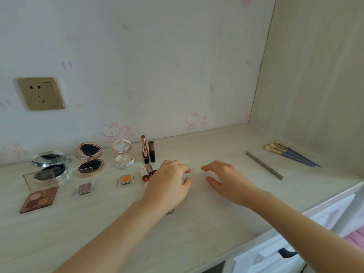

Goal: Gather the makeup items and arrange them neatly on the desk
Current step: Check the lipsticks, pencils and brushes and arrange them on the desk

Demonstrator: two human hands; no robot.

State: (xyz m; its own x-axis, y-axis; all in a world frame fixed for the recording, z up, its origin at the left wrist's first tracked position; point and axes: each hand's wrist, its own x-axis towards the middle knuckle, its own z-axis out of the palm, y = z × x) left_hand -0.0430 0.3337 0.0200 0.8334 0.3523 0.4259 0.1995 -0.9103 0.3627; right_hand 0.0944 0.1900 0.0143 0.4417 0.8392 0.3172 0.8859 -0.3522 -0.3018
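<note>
Lying beside left fingers [184, 170] — lip tubes [146, 172]

Pale desk [216, 150] with makeup laid out.
Left of the pencil [264, 165]: compacts [89, 159], lipsticks [146, 150]; right: brushes [289, 153].

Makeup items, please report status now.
Left hand open over lip tubes. Right hand open, empty. Eyebrow pencil and brushes still apart, right. Nothing blocking.

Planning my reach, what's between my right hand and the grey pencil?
Only bare desk between the right hand and the grey pencil, seen in the head view.
</note>
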